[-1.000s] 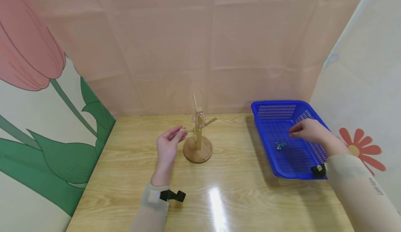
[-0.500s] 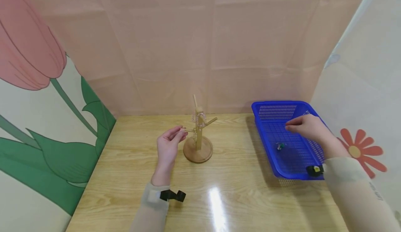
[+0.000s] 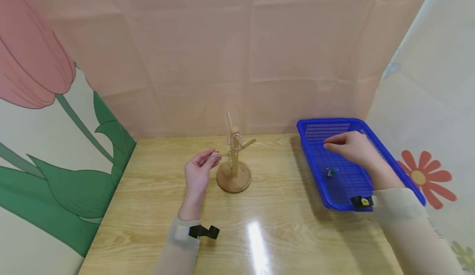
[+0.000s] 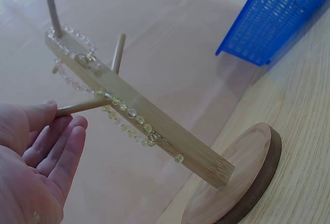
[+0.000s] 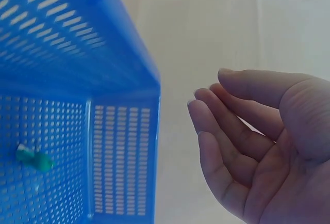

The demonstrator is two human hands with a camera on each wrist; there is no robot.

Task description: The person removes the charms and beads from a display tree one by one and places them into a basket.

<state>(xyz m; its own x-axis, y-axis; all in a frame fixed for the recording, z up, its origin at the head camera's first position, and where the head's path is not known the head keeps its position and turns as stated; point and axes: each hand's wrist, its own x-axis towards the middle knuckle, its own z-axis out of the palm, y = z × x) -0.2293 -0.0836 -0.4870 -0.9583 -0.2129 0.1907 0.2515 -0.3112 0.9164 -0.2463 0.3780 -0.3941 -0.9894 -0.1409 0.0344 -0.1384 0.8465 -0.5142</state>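
My left hand (image 3: 198,172) pinches the tip of a peg on the wooden bracelet stand (image 4: 154,126), between thumb and fingertips. A yellow beaded bracelet (image 4: 132,113) hangs on that peg against the post. Higher up, a pale pink beaded bracelet (image 4: 75,83) loops round the top of the stand. Over the blue basket (image 3: 315,176) hovers my right hand (image 3: 352,147), its fingers loosely bent and the thumb close to them. Nothing shows between them in the right wrist view. A small green item with clear bits (image 3: 330,172) lies on the basket floor; its kind is unclear.
The wood-grain table (image 3: 274,184) carries the stand near its middle and the basket at the right. A pink cloth (image 3: 193,60) hangs behind, with flower-printed sheets on both sides. Black wrist cameras (image 3: 204,231) sit on both sleeves.
My right hand has moved left and slightly up over the basket. The left hand stays at the peg, and the stand has not visibly moved.
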